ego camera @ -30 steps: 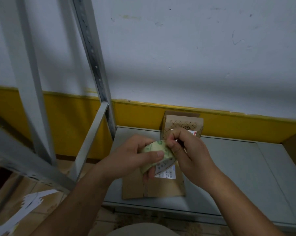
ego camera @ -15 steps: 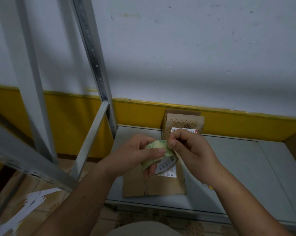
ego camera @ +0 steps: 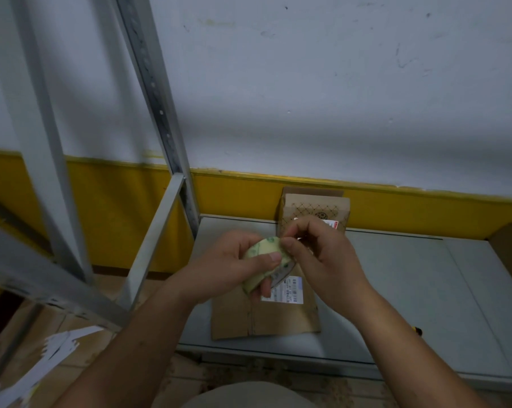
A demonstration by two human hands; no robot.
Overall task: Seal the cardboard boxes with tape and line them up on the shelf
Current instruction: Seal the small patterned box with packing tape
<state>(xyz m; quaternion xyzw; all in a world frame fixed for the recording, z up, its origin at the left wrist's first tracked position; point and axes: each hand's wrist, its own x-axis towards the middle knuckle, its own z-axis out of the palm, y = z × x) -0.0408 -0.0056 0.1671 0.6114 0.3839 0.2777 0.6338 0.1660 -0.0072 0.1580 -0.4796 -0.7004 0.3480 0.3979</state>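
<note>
Left hand (ego camera: 228, 269): gripping the tape roll (ego camera: 259, 249), thumb lying across its face
Right hand (ego camera: 322, 260): pinching at the roll's upper edge with thumb and forefinger
Flat cardboard box (ego camera: 278, 319): lying on the grey shelf (ego camera: 410, 290) under both hands
Patterned box (ego camera: 316, 209): standing at the shelf's back, against the yellow wall band (ego camera: 396, 207)

Grey shelf (ego camera: 410, 290): flat cardboard box (ego camera: 278, 319) front, patterned box (ego camera: 316, 207) rear.

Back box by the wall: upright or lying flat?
Upright: the patterned cardboard box stands on end on the shelf, base hidden by the right hand.
</note>
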